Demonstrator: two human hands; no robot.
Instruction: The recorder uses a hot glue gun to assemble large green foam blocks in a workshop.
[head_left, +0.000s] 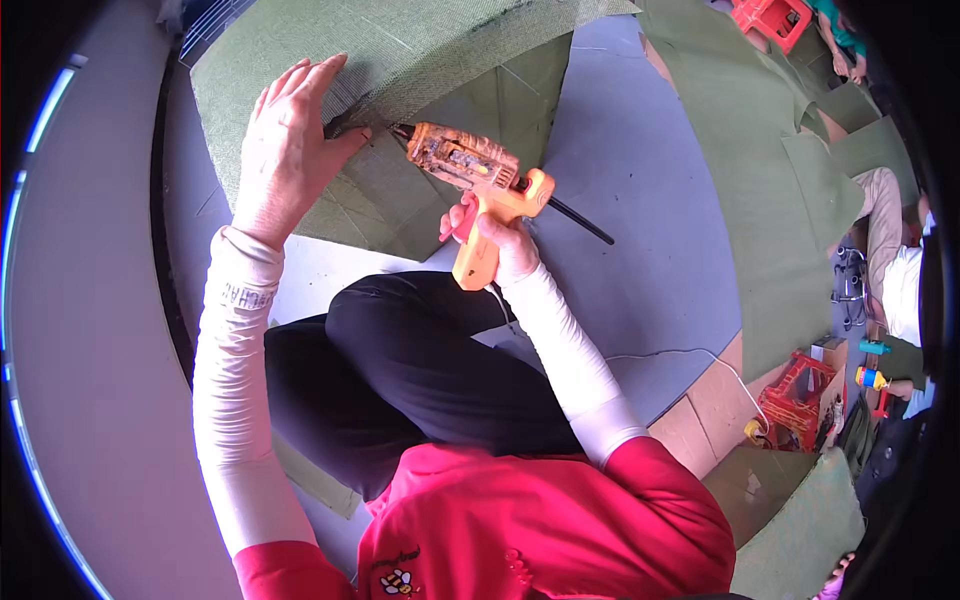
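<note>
In my right hand (505,240) is a worn orange hot glue gun (485,185), my fingers wrapped around its grip and at its red trigger. A black glue stick (580,218) sticks out of the back of the gun. Its nozzle points left at the edge of a green woven panel (430,40), part of a large boxy green piece in front of me. My left hand (290,125) lies along that edge with fingers stretched out and thumb apart, the thumb close to the nozzle. Beneath, the piece's lower green side (380,205) hangs in shade.
A white cord (660,353) runs right from the gun across the grey floor toward a red plastic crate (800,390). Long green sheets (720,150) and cardboard (700,425) lie on the right. Other people work along the far right, near a red stool (772,18).
</note>
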